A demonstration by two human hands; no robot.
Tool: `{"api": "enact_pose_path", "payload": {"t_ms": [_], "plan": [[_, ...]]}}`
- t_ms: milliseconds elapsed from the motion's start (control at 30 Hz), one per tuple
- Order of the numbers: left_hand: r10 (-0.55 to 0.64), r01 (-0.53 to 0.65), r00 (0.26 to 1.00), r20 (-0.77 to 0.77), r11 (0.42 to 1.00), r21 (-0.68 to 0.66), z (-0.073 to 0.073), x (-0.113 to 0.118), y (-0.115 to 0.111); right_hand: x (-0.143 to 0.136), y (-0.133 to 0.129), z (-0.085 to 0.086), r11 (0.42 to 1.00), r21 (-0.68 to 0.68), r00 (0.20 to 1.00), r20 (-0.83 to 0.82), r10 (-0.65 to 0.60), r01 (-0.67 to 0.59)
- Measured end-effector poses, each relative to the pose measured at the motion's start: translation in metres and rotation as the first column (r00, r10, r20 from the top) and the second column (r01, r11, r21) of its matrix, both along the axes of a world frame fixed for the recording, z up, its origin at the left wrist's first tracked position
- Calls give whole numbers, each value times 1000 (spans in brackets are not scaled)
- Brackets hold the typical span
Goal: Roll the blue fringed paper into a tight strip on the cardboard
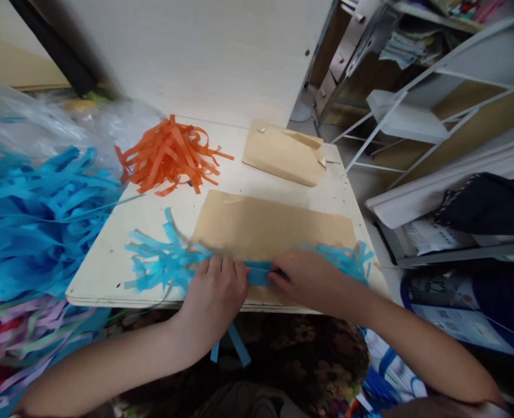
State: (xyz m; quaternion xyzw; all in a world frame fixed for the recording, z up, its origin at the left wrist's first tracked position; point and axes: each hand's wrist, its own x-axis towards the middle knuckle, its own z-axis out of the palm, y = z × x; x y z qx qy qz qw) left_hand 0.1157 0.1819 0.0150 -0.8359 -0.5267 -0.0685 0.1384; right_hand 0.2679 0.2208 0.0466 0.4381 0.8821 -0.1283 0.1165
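Note:
A strip of blue tissue paper [259, 274] with fringed ends lies across a flat sheet of brown paper [278, 229] near the table's front edge. My left hand [219, 287] is closed around the strip left of its middle. Cut fringe [161, 261] fans out beyond that hand onto the table. My right hand [303, 281] has its fingers curled onto the strip on the other side, thumb below. More blue fringe [348, 259] spreads out past it. The part of the strip under each hand is hidden.
An orange fringed bundle [172, 154] and a folded brown paper piece [283, 152] lie on the table's [104, 261] far side. A heap of blue paper fringe [35, 220] is at the left, with multicoloured strips [43, 331] below. A white step stool [407, 116] stands right.

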Motion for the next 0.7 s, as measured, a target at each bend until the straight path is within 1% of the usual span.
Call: {"api": "enact_pose_path", "payload": {"t_ms": [67,133,233,300,400,500,700], "plan": [[29,-29,1000,-6,998,-64,1,1,2,7,2,2,999,-27,999,46,-19,21],[58,-59,998,-13,988,-142,3,2,3,10,1,4,999,-20,993,109,-44,47],[98,-103,995,-31,966,-236,6,2,5,10,-2,5,994,79,970,224,-96,80],[116,-124,992,-45,956,-266,7,2,7,10,-5,3,985,151,957,263,-124,86],[122,-133,991,-57,954,-268,7,2,9,12,-8,-3,971,222,951,271,-150,90],[122,-131,991,-55,966,-223,6,2,9,14,-10,-8,962,253,948,265,-175,107],[106,-107,994,-21,985,-133,2,3,7,13,-8,-9,959,206,938,248,-242,193]]}}
